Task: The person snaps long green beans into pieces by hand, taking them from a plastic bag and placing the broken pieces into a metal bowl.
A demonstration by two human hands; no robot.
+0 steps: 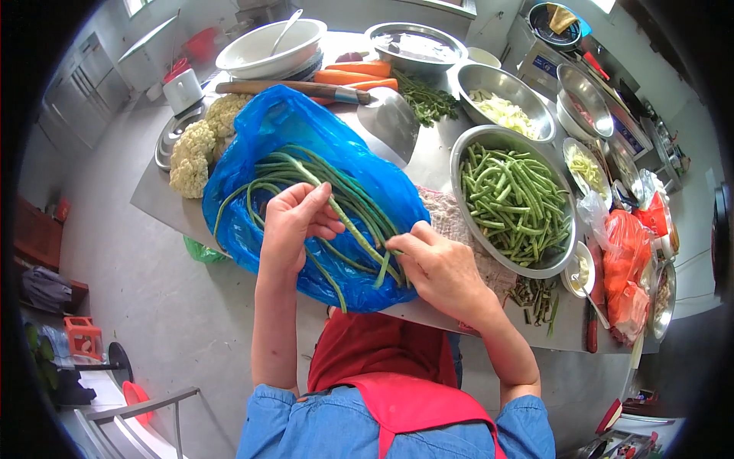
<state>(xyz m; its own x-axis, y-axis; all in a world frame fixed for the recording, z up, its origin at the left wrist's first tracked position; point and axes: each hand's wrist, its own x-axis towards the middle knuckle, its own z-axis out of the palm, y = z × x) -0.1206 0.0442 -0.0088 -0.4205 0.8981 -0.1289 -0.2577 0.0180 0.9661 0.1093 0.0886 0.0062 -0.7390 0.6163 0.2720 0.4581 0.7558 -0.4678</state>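
Observation:
My left hand [294, 226] pinches a long green bean [348, 219] between thumb and fingers, above an open blue plastic bag [267, 115]. At the same bean's lower end, the fingers of my right hand [443, 271] are closed. More long beans [294, 172] lie loose inside the bag, some hanging over its near side. To the right of my right hand stands a steel bowl [529, 269] filled with short pieces of green bean [516, 199]. A small heap of bean ends [534, 300] lies on the table just below that bowl.
Behind the bag lie a cleaver [390, 126], carrots [355, 78], and leafy greens [424, 99]. Cauliflower [193, 157] sits at the left. A white bowl [229, 61] and steel bowls line the back. A red plastic bag [628, 249] and red-handled knife [592, 329] are at right.

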